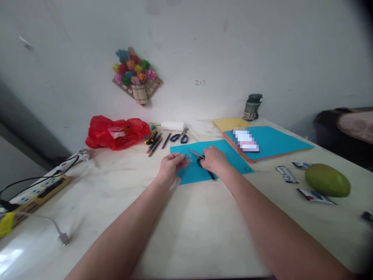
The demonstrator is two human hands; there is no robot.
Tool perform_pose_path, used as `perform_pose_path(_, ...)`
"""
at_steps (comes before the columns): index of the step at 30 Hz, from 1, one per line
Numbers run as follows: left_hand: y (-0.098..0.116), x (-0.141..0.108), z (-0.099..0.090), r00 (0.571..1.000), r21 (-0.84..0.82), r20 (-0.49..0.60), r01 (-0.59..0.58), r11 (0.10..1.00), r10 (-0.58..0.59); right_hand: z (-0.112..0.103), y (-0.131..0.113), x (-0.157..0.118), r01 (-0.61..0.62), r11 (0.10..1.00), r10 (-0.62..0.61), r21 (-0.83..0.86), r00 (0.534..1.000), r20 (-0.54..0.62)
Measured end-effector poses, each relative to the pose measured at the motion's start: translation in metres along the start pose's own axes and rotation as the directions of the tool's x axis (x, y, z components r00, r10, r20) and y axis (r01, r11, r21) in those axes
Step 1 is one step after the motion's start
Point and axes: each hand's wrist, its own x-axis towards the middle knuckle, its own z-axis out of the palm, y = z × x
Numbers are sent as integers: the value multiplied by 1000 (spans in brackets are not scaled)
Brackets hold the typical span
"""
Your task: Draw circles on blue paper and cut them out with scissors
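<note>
Blue paper (201, 165), one loose sheet, lies flat on the white counter (186, 225), near a stack of coloured sheets (271, 144): one blue on top, an orange edge beneath, one yellow behind. One red plastic bag (116, 133) sits at the far left, one green mango (327, 180) at the right. The left hand (171, 165) rests on the sheet's left edge, fingers loosely curled. The right hand (215, 159) has its fingers closed around black-handled scissors (201, 159), blades pointing left over the sheet. A second pair, blue-handled scissors (180, 137), lies beyond, beside several pens (155, 143).
</note>
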Motion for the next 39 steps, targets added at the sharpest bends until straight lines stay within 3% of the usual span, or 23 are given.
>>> perform_pose_path(6,-1,0,1,1000,-2,7,13,1000,-13,-1,4,2,-25,1000,23,17,994,111)
perform_pose_path(12,-1,1,0,1000,0,19,9,1000,-9,-1,8,4,-21,999,20,46,1000,12)
perform_pose_path(16,0,1,-1,999,-20,34,7,1000,-6,-4,8,7,-34,950,85,311,985,-150)
perform_pose_path(18,0,1,-1,1000,-40,25,5,999,-4,-6,6,9,-26,804,141,594,979,-148)
perform_pose_path(20,0,1,-1,1000,-48,18,3,999,-2,-7,3,9,-79,514,171,854,985,-11)
perform_pose_path(22,1,2,-1,1000,-55,15,-3,998,4,-8,0,9,-181,217,139,959,978,153)
perform_pose_path(23,1,2,-1,1000,-62,13,-7,998,8,-8,-2,8,-218,113,110,970,972,206)
perform_pose_path(25,1,1,0,1000,-77,1,-14,997,14,-7,-7,6,-250,-10,51,968,967,250)
perform_pose_path(28,1,1,0,1000,-76,-10,-17,997,16,-4,-16,1,-242,-96,-26,965,970,241)
perform_pose_path(31,0,1,-1,1000,-57,-21,-20,998,19,0,-25,-4,-253,-96,-53,963,967,249)
perform_pose_path(33,-1,1,-2,998,-50,-58,-19,999,16,3,-28,-4,-267,-29,-14,963,964,267)
perform_pose_path(39,5,4,-5,980,-67,-178,-101,993,88,20,-27,1,-292,357,137,887,956,259)
